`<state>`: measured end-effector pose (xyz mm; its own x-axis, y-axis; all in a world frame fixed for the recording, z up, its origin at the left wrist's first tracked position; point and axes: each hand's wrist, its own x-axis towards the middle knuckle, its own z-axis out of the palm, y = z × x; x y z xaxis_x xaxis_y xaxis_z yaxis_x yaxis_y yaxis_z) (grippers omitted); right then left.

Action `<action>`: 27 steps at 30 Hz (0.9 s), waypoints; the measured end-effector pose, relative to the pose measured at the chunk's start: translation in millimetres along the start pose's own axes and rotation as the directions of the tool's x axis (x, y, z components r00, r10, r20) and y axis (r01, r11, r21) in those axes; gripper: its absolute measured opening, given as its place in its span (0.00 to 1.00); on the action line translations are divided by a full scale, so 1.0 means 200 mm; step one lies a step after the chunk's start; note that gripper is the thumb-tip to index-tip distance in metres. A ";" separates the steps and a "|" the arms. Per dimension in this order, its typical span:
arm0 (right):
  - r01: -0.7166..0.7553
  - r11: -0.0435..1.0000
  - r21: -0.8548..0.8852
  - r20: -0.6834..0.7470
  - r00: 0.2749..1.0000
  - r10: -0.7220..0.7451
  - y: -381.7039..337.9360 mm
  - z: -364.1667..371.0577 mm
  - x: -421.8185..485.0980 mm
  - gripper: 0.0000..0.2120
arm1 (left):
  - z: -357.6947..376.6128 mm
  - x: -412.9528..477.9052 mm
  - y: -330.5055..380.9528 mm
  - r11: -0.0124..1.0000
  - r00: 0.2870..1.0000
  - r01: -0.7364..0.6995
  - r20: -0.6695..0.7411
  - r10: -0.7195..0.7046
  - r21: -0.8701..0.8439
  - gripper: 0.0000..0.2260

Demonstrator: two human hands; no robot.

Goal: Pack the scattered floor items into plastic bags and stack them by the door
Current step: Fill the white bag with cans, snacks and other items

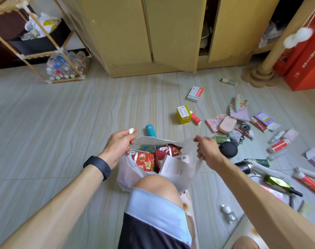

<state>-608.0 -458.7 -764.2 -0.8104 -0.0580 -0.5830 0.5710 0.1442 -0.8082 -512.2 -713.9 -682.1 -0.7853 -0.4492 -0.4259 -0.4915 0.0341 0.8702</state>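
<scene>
A white plastic bag [128, 171] stands open on the floor in front of my knee. Red snack packets [144, 160] and white paper boxes [174, 167] fill it. My left hand [120, 147] grips the bag's left rim; a bandage wraps one fingertip. My right hand [206, 149] pinches the bag's right rim and pulls it wide. A teal bottle [150, 130] lies just beyond the bag. Scattered to the right lie a yellow box [183, 115], a white and red box [195, 94], a pink case [227, 124], a black round pouch [228, 149], a green wine bottle [278, 184] and red tubes [278, 145].
Yellow cabinet doors [153, 33] stand ahead, one ajar. A bamboo rack [45, 42] at the left holds a dark bin and a bag of empty bottles [67, 64]. Red boxes [304, 69] and a turned post [260, 72] stand at the right. Bare tiled floor spreads to the left.
</scene>
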 end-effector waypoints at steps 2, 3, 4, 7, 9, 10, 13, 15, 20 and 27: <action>0.031 0.999 0.045 0.124 0.992 -0.036 -0.22 0.09 -0.10 0.08 | -0.02 -0.01 0.06 1.000 0.999 0.015 -0.042 -0.016 -0.025 0.09; 0.076 0.997 0.006 0.183 0.980 -0.076 -0.32 0.15 -0.16 0.08 | -0.04 0.00 0.11 0.999 0.996 0.019 -0.081 -0.023 -0.041 0.09; 0.129 0.991 -0.036 0.233 0.965 -0.118 -0.39 0.20 -0.21 0.09 | -0.07 0.00 0.16 0.999 0.993 0.025 -0.112 -0.030 -0.045 0.09; 0.196 0.977 -0.083 0.286 0.944 -0.165 -0.49 0.31 -0.34 0.08 | -0.13 -0.04 0.24 0.998 0.992 0.047 -0.113 -0.052 -0.045 0.12; 0.191 0.978 -0.090 0.277 0.948 -0.159 -0.50 0.28 -0.37 0.09 | -0.14 -0.09 0.25 0.996 0.997 0.065 -0.046 -0.068 -0.053 0.13; 0.184 0.978 -0.096 0.263 0.953 -0.153 -0.50 0.25 -0.37 0.09 | -0.13 -0.12 0.25 0.996 0.997 0.072 -0.011 -0.073 -0.060 0.14; 0.170 0.981 -0.095 0.204 0.968 -0.148 -0.52 0.14 -0.34 0.08 | -0.06 -0.15 0.29 0.995 0.996 0.075 0.052 -0.071 -0.072 0.14; 0.162 0.983 -0.087 0.170 0.975 -0.146 -0.53 0.08 -0.30 0.08 | 0.01 -0.13 0.34 0.995 0.994 0.076 0.080 -0.071 -0.058 0.13; 0.179 0.977 -0.119 0.183 0.971 -0.156 -0.54 -0.03 -0.16 0.11 | 0.20 0.02 0.41 0.981 0.978 0.122 0.188 -0.093 -0.151 0.12; 0.140 0.982 -0.131 0.420 0.905 -0.073 -0.57 -0.24 0.16 0.16 | 0.54 0.33 0.43 0.983 0.845 0.172 0.524 -0.111 -0.070 0.13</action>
<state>-705.2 -428.7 -686.7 -0.7195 -0.4779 -0.5039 0.4303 0.2629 -0.8636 -646.4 -643.9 -663.0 -0.8060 0.0846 -0.5858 -0.5919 -0.1066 0.7989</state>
